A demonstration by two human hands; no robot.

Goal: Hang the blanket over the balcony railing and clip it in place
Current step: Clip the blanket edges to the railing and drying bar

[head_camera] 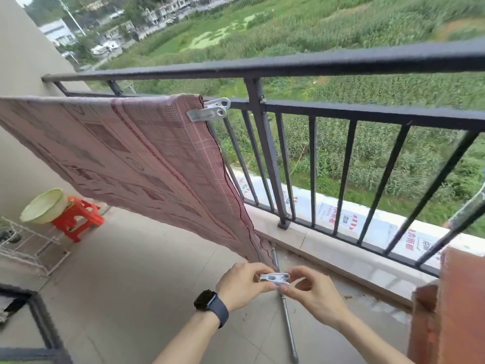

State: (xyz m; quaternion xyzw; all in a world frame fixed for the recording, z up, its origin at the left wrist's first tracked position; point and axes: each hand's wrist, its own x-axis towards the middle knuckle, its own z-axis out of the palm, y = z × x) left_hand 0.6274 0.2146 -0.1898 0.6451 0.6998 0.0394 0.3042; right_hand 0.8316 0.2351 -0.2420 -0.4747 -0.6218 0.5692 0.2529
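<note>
In the head view we see both hands low in the middle, held close together above the balcony floor (136,285). The left hand (242,283), with a dark watch (210,306) on its wrist, and the right hand (312,295) each have curled fingers and a thumb pinching one end of a white loose clip (275,277), which lies level between them. We cannot tell whether its jaws stand open.

Up and to the left of the hands we find the pink patterned blanket (126,158), draped over the lower of the two horizontal bars of the dark railing (288,67). Its hanging side slants down until its lower right corner ends just above the left hand. At the blanket's upper right corner, well above the hands, a white fastened clip (208,111) grips the cloth on the bar.

Under the hands a grey metal rod (287,319) lies on the floor, running towards us. Far left of the hands we note an orange stool (78,219) with a pale basin (44,206) tilted on it, beside a white wire rack (26,248). To the right of the right hand rises a reddish-brown surface (459,298).
</note>
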